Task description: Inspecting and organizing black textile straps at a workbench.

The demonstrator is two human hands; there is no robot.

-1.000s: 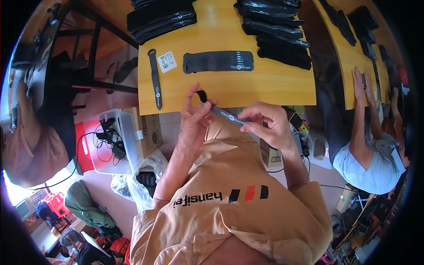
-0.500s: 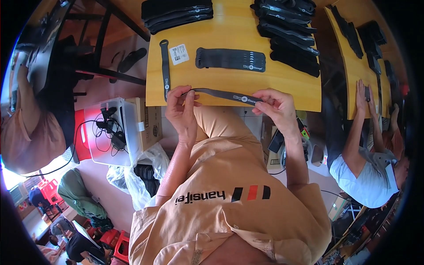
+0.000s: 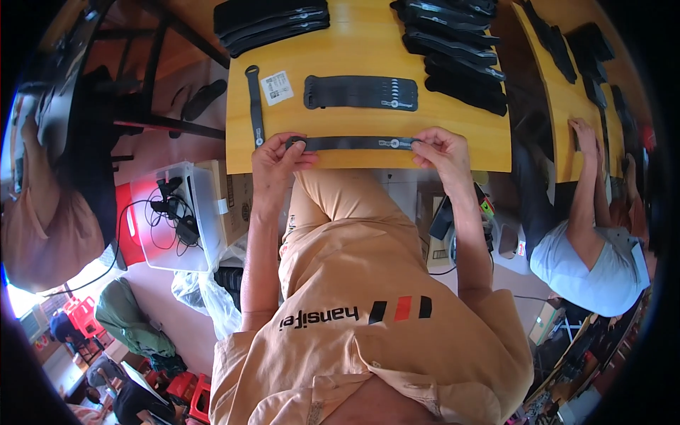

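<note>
A black fabric strap [image 3: 347, 143] with pale printing is stretched level between my hands, over the near edge of the yellow table [image 3: 467, 142]. Its left end is pinched by my left hand [image 3: 278, 159], and its right end by my right hand [image 3: 443, 154]. Beyond it lies a flat stack of black straps [image 3: 350, 93], their ends fanned slightly. A single black strap [image 3: 256, 106] with a looped end lies lengthwise at the left, its lower end near my left fingers. Beside that strap sits a white printed label [image 3: 277, 88].
Bundles of black straps lie at the far left [image 3: 273, 27] and far right [image 3: 460, 53]. A clear plastic bin [image 3: 195, 241] with black cables stands below the table's left side, next to a cardboard box [image 3: 237, 202]. Another person [image 3: 588, 262] works at a table on the right.
The strap between my hands has gone from slightly bowed and slanting to straight and level. My left hand has moved a little left, and the view has shifted slightly.
</note>
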